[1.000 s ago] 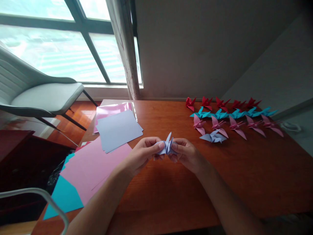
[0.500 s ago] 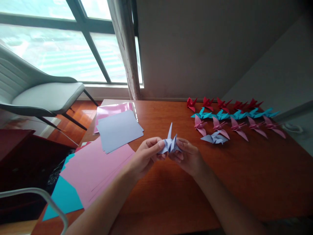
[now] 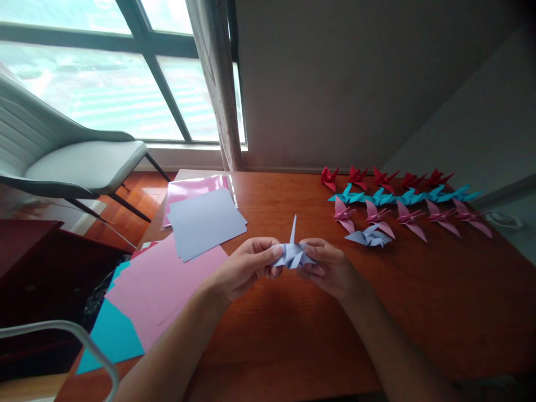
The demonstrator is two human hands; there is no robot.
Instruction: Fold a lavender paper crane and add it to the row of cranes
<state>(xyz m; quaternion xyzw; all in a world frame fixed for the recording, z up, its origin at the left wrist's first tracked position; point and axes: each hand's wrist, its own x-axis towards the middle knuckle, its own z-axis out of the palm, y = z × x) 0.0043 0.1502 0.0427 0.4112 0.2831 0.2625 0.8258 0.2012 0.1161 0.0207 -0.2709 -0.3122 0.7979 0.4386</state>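
Note:
A pale lavender paper crane is held above the table between my two hands, one thin point standing straight up from its middle. My left hand pinches the left wing, thumb on top and fingers curled beneath. On the other side my right hand grips the right wing the same way. Both wings are spread outward, and a short folded flap shows at the near side. A second lavender crane lies on the table just beyond my right hand.
Rows of red cranes, turquoise cranes and pink cranes stand at the back right of the wooden table. At left lie lavender sheets, pink sheets and turquoise sheets. A chair stands by the window.
The crane's right wing has been drawn down and outward, so the wings now lie flatter and wider. My right hand has shifted slightly to the right. Both hands keep their hold.

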